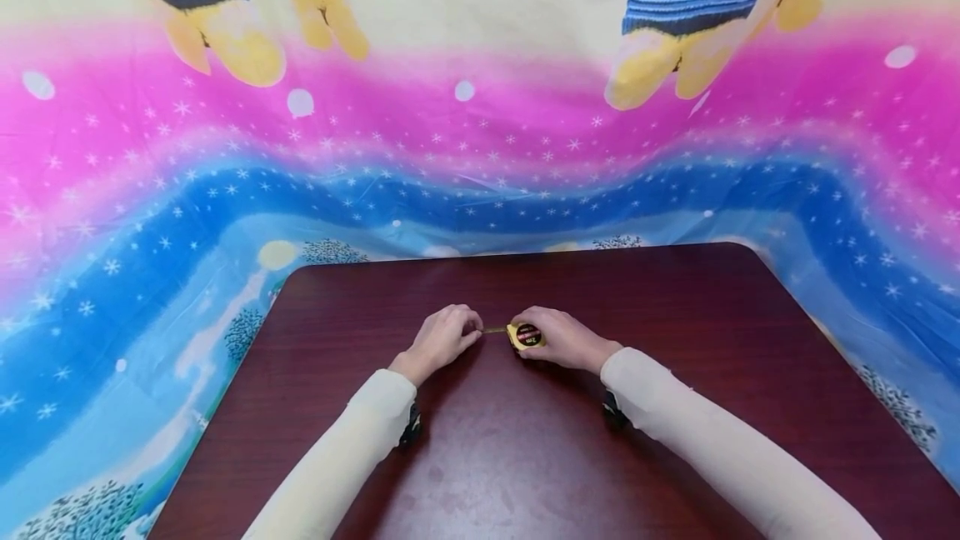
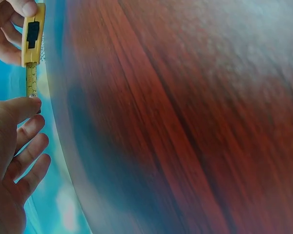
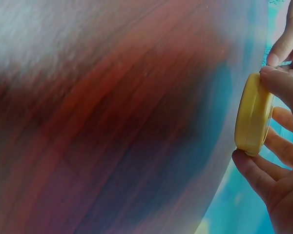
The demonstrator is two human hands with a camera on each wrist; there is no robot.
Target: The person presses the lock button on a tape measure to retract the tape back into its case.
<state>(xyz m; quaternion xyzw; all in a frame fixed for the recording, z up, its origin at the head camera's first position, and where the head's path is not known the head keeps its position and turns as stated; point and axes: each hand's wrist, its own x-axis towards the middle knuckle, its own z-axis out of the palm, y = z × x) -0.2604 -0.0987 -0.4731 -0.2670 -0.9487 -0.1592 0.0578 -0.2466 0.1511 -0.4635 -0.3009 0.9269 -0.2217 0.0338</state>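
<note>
A yellow tape measure (image 1: 527, 336) with a dark round label is gripped by my right hand (image 1: 562, 338) above the middle of the table. In the right wrist view, the fingers and thumb span the edges of its yellow case (image 3: 253, 117). A short length of blade (image 1: 494, 330) reaches out of the case toward the left. My left hand (image 1: 444, 336) pinches the blade's end between thumb and forefinger; its other fingers are loosely bent in the left wrist view. Numbers show on the blade (image 2: 31, 80), and a black slide (image 2: 33, 34) sits on the case there.
The dark red-brown wooden table (image 1: 480, 457) has rounded far corners. Behind it and along both sides hangs a printed cloth (image 1: 465, 140) with cartoon bears and snowflakes. Dark wrist devices (image 1: 615, 411) sit under the pale sleeves (image 1: 697, 407).
</note>
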